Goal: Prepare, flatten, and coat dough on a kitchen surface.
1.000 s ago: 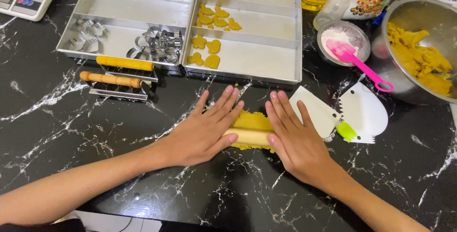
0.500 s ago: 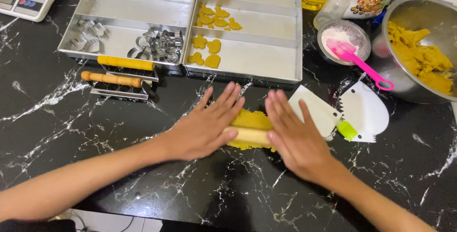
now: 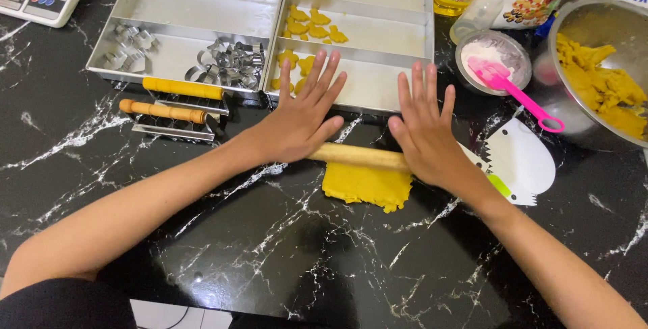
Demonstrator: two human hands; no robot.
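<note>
**Two flat hands on a rolling pin over yellow dough**

Both forearms reach in from the near edge of the black marble counter (image 3: 283,255) and meet at the wooden rolling pin (image 3: 361,156), which lies crosswise on the far edge of a flattened sheet of yellow dough (image 3: 366,186). The left hand (image 3: 300,121) presses palm-down on the pin's left end, fingers spread wide and straight, gripping nothing; the right hand (image 3: 425,133) does the same on the right end, fingers stretched and slightly fanned (the pin shows only between the two palms).

Beyond the pin sit two metal trays side by side. The right tray (image 3: 398,5) holds small cut-out dough shapes (image 3: 312,26) in its left part; the left tray (image 3: 196,5) holds a heap of metal cookie cutters (image 3: 226,64). To the right of the pin, a steel bowl (image 3: 574,25) contains lumps of the same yellow dough (image 3: 601,86). Between bowl and right tray, a small clear cup of flour (image 3: 482,56) carries a pink spatula (image 3: 516,93). A white scraper (image 3: 523,160) lies just right of the right hand.
</note>
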